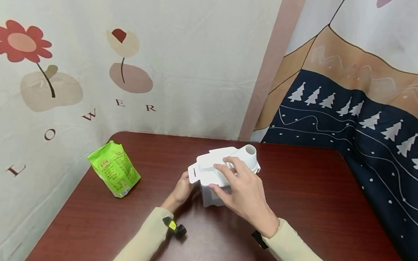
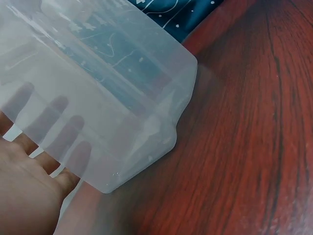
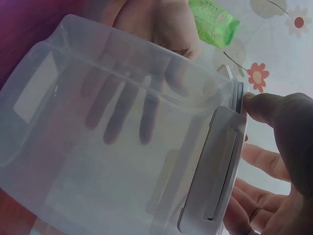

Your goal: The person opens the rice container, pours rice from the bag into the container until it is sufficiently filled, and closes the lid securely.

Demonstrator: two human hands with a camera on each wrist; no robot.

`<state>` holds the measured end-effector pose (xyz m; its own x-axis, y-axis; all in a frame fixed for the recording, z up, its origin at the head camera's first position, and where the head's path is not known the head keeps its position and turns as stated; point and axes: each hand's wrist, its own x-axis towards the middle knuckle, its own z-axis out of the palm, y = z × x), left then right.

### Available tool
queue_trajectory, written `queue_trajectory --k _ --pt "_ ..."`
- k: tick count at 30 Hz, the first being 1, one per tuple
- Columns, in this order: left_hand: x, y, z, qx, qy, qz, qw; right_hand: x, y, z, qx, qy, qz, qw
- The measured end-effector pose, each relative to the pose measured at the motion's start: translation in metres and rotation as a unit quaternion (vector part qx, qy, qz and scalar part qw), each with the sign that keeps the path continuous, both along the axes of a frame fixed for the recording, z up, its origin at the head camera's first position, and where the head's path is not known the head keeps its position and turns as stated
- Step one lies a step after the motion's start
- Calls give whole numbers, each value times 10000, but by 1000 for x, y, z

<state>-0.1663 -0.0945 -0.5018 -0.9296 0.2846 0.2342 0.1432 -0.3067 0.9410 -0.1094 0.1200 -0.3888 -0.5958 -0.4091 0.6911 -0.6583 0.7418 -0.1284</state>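
A translucent plastic container [image 1: 213,196] with a white lid [image 1: 206,172] stands on the dark red table in front of the person. A white tube-like piece [image 1: 247,156] with a round opening sits at the lid's far right. The left hand [image 1: 184,189] is at the container's left side; its straight, spread fingers show through the wall [image 3: 122,171] in the right wrist view. Over the lid, the right hand [image 1: 243,190] has its fingers loosely bent and apart, with thumb at the lid's edge. A grey latch flap [image 3: 212,171] spans that side of the lid.
A bright green printed pouch [image 1: 115,168] lies at the table's left edge. The wood-grain table [image 1: 316,201] extends to the right of the container. Printed cloth [image 1: 198,66] hangs along the back, and a dark cloth [image 1: 383,157] with white trees borders the right.
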Motion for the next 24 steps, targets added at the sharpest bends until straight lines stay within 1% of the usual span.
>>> queue_trajectory --k 3,6,9,12,15,20,22,24 --pt "1 0 1 -26 -237 209 9995 0 3 2 96 -146 92 9998" --pt "4 0 5 -220 -467 450 9976 1 8 7 287 -370 274 9985" --pt "6 -2 9 -446 -523 602 9958 2 16 15 485 -602 555 9955" --pt "8 -6 9 -578 -396 615 9956 3 23 20 642 -734 827 9918" --pt "11 -9 8 -720 -223 569 9955 4 29 23 824 -788 1015 9883" --pt "16 -16 4 -971 232 454 9940 4 35 21 1021 -606 1128 9865" --pt "18 -19 2 -969 483 304 9937 4 36 18 1111 -451 1111 9866" --pt "19 -21 1 -897 731 26 9933 4 35 15 1238 -254 1075 9861"
